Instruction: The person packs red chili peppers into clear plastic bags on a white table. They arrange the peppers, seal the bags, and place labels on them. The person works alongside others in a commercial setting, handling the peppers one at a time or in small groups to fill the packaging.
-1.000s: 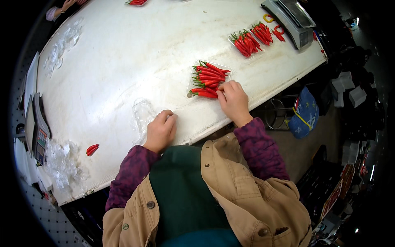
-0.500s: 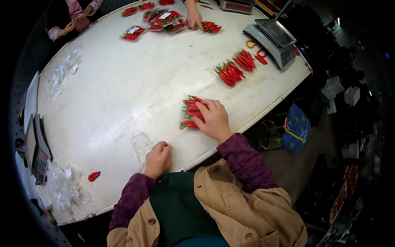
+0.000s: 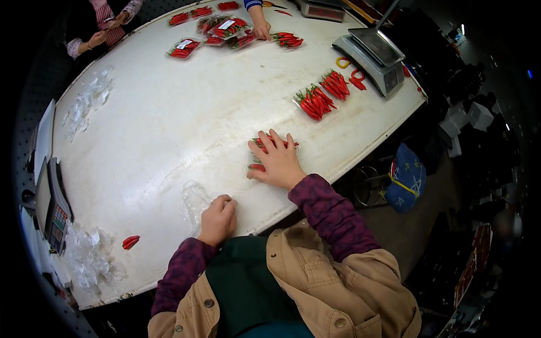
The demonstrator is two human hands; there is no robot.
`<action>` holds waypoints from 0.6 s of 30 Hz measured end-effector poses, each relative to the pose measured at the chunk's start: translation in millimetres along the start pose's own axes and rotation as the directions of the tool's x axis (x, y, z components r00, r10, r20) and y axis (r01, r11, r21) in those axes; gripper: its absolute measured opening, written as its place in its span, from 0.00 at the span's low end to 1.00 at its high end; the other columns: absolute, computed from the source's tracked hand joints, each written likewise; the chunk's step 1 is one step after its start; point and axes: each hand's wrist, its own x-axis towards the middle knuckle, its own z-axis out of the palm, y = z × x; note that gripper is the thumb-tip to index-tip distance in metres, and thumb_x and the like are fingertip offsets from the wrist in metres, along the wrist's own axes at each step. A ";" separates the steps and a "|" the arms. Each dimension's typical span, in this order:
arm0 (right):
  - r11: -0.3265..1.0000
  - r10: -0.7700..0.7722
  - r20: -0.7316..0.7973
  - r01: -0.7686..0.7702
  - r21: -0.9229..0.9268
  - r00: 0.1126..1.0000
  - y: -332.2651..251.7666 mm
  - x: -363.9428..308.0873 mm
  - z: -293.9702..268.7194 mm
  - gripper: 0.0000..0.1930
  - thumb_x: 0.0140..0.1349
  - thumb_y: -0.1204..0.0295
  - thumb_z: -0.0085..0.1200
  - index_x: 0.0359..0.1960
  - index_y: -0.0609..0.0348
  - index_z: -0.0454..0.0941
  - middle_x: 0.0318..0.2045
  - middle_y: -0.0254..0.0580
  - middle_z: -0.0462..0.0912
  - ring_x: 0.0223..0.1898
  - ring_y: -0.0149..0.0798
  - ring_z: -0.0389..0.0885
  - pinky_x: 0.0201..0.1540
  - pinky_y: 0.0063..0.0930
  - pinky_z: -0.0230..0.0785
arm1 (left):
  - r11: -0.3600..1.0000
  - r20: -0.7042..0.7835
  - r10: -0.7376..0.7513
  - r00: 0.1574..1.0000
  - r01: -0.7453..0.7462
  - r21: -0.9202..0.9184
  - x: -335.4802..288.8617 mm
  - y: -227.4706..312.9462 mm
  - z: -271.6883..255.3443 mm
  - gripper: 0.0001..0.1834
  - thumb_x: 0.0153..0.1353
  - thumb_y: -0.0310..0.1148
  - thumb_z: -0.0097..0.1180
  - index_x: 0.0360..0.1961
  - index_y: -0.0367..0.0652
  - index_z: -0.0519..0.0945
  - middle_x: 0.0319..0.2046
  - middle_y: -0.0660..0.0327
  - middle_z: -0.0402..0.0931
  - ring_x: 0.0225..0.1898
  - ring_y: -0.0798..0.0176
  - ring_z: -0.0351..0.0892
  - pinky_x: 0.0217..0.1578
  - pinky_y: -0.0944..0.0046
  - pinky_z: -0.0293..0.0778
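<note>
My right hand [image 3: 279,163] lies palm down with its fingers spread over a clear tray of red chilli peppers [image 3: 257,167]. It covers most of the peppers; some red pods and green stems show past the fingers. To the left, near the table's edge, my left hand [image 3: 218,219] is closed, its fingers curled on a clear plastic bag [image 3: 192,194] that lies crumpled on the tabletop. Two more trays of chillies [image 3: 314,103] sit side by side farther off to the right.
A weighing scale [image 3: 372,59] stands at the right edge, yellow-and-red-handled scissors [image 3: 343,62] beside it. Packed chillies [image 3: 231,28] and a co-worker's hand [image 3: 261,28] are at the far side. Loose plastic bags [image 3: 87,253] and a few peppers [image 3: 131,242] lie at left on the white table [image 3: 163,118].
My right hand has shifted slightly left and spread its fingers flat over the chillies. My left hand stays on the bag. The co-worker's hand has drawn back a little from a chilli pack.
</note>
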 end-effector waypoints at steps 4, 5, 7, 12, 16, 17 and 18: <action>1.000 0.001 0.016 -0.001 -0.007 1.000 -3.4 -2.0 -0.7 0.40 0.47 0.40 0.55 0.60 0.47 0.65 0.62 0.51 0.60 0.64 0.58 0.53 0.58 0.70 0.42 | 1.000 0.005 -0.004 1.000 0.004 -0.010 0.4 0.9 -0.7 0.11 0.48 0.24 0.54 0.36 0.42 0.76 0.37 0.56 0.73 0.31 0.53 0.77 0.27 0.58 0.74; 1.000 -0.002 0.016 0.002 -0.005 1.000 -3.5 -2.5 -0.2 0.40 0.46 0.40 0.56 0.59 0.47 0.66 0.62 0.51 0.60 0.64 0.58 0.53 0.58 0.70 0.42 | 1.000 0.008 -0.006 1.000 0.006 -0.013 -0.1 0.9 -0.5 0.11 0.48 0.24 0.54 0.36 0.42 0.76 0.37 0.56 0.73 0.31 0.53 0.77 0.27 0.58 0.74; 1.000 -0.009 0.005 0.009 -0.001 1.000 -1.8 -2.9 0.2 0.41 0.45 0.40 0.56 0.59 0.47 0.66 0.61 0.50 0.61 0.64 0.58 0.53 0.58 0.70 0.42 | 1.000 0.009 -0.005 1.000 0.005 -0.015 0.6 0.7 -0.2 0.11 0.48 0.24 0.54 0.36 0.42 0.76 0.37 0.56 0.73 0.31 0.53 0.77 0.27 0.58 0.74; 1.000 0.008 -0.097 -0.010 -0.019 0.995 14.4 0.2 6.6 0.39 0.45 0.40 0.57 0.57 0.48 0.68 0.60 0.50 0.62 0.62 0.58 0.55 0.58 0.69 0.44 | 1.000 0.003 -0.001 1.000 0.001 -0.026 1.8 1.4 -1.3 0.11 0.47 0.24 0.54 0.35 0.42 0.76 0.36 0.57 0.73 0.31 0.53 0.77 0.27 0.58 0.74; 0.998 0.060 -0.112 -0.064 -0.028 0.992 13.3 6.4 -2.4 0.35 0.48 0.42 0.56 0.55 0.48 0.70 0.59 0.49 0.63 0.61 0.58 0.56 0.57 0.69 0.45 | 0.999 -0.010 -0.007 1.000 0.007 -0.035 1.0 2.0 -0.9 0.11 0.47 0.21 0.55 0.34 0.42 0.77 0.36 0.56 0.74 0.29 0.53 0.77 0.28 0.59 0.74; 0.995 0.088 -0.114 -0.093 -0.039 0.990 13.8 6.6 -0.1 0.35 0.49 0.42 0.55 0.55 0.49 0.70 0.59 0.49 0.63 0.61 0.58 0.56 0.57 0.69 0.45 | 0.999 -0.015 -0.007 1.000 0.006 -0.039 0.7 1.9 0.1 0.11 0.47 0.21 0.55 0.34 0.42 0.77 0.36 0.57 0.74 0.29 0.53 0.77 0.28 0.59 0.74; 0.991 0.121 -0.120 -0.128 -0.046 0.985 15.1 6.6 6.0 0.34 0.50 0.43 0.55 0.55 0.49 0.70 0.59 0.49 0.63 0.61 0.58 0.56 0.57 0.69 0.45 | 0.999 -0.015 -0.002 1.000 0.001 -0.039 0.8 0.0 0.7 0.11 0.47 0.21 0.55 0.34 0.42 0.77 0.36 0.57 0.74 0.29 0.52 0.77 0.28 0.59 0.74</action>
